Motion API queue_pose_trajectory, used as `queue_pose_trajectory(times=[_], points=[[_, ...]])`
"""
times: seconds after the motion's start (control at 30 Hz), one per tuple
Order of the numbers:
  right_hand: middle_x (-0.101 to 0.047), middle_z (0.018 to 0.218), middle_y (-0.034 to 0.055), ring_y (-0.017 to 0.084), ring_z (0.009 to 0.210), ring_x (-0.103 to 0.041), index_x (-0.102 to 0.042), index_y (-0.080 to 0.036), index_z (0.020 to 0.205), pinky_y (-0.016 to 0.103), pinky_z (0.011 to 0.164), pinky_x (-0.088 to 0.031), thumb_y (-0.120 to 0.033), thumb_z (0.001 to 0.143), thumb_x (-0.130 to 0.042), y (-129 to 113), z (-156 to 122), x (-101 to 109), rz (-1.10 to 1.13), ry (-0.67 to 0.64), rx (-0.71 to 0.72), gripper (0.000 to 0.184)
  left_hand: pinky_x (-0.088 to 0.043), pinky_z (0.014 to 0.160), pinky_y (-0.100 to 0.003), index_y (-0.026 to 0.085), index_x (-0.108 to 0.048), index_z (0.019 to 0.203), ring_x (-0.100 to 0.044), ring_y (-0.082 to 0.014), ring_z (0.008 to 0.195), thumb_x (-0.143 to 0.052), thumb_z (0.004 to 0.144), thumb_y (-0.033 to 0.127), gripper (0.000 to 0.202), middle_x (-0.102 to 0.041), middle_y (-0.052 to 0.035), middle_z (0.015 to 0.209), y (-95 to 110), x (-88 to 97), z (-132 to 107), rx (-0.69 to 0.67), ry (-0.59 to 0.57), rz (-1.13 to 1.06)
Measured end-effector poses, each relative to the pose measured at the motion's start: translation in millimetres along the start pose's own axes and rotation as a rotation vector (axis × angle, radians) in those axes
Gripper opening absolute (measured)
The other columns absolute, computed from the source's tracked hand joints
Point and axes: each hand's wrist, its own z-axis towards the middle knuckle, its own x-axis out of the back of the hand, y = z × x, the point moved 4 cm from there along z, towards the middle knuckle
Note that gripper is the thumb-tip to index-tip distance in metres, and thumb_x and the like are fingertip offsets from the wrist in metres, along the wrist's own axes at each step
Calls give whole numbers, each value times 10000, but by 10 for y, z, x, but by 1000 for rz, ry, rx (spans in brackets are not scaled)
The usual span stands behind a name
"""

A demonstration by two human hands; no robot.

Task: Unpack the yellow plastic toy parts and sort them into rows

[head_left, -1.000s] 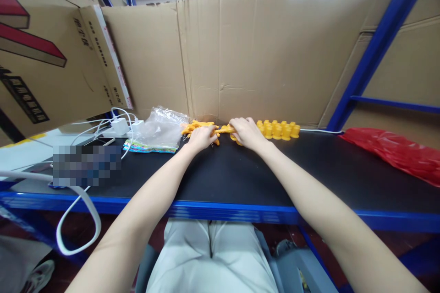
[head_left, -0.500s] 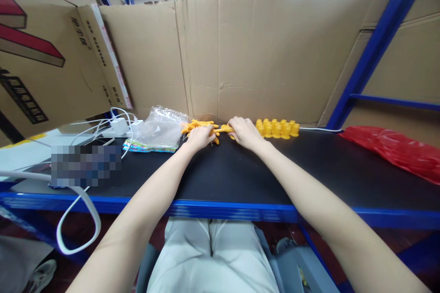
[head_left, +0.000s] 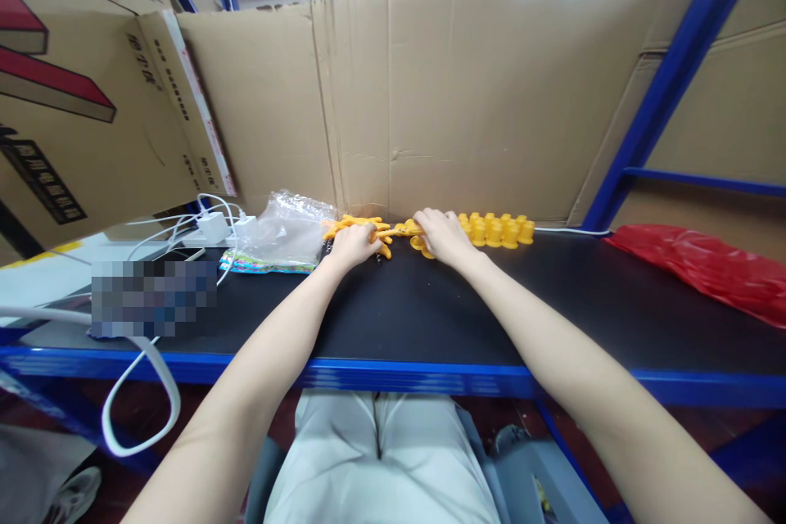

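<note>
My left hand [head_left: 354,246] is closed, its thumb and fingers pinching a thin orange-yellow plastic piece [head_left: 388,232] that reaches across toward the right hand. Beneath and behind that hand lies a pile of similar orange-yellow pieces [head_left: 351,222], with thin dark coiled bits at its edge. My right hand [head_left: 443,236] bends its fingers down over small yellow parts [head_left: 418,243] that poke out at its left side; what exactly its fingertips grip is hidden. Directly right of it stand rows of yellow cup-shaped pieces [head_left: 500,230].
A clear plastic bag [head_left: 288,225] lies on a colourful packet at left, near white chargers [head_left: 212,226] and cables. A red plastic bag [head_left: 700,266] rests at right. Cardboard [head_left: 479,106] walls the back of the black shelf [head_left: 423,319], which has a blue front edge [head_left: 417,375].
My right hand has shifted slightly right and up, so more of the yellow parts at its left show. The left hand stays almost in place.
</note>
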Motion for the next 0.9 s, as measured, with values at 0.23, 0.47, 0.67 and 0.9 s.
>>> queue_pose_trajectory(times=[0.23,0.47,0.67,0.9], points=[[-607,993,129,283,959,-510,-543,-165,988,393,797,-332,-276,844,-518,508,3,54,94,212,-330,184,-458,816,-344,216,-650,1140,-650,-247,931,-432,832,220,377,-708,-104,978,-285,1,59,184,34,23],[-574,1059,137,298,1044,-452,-570,-168,894,469,872,-335,-399,818,-536,1251,-232,28,161,493,-760,246,-459,824,-320,194,-644,1108,-625,-231,973,-426,809,142,374,-668,-102,1068,-273,-43,40,165,61,-30],[-616,1024,138,285,1025,-523,-617,-161,860,448,901,-386,-356,735,-638,1748,-689,-139,272,528,-1261,232,-462,834,-326,148,-617,1113,-591,-240,1017,-427,845,194,331,-614,-129,1120,-245,-77,31,113,77,-32],[-640,1071,153,315,1093,-539,-661,-166,888,462,937,-401,-318,721,-663,1889,-925,-299,345,415,-1503,226,-452,883,-342,172,-566,1230,-566,-240,1067,-385,875,179,398,-604,-117,1138,-296,-120,52,72,118,-24]])
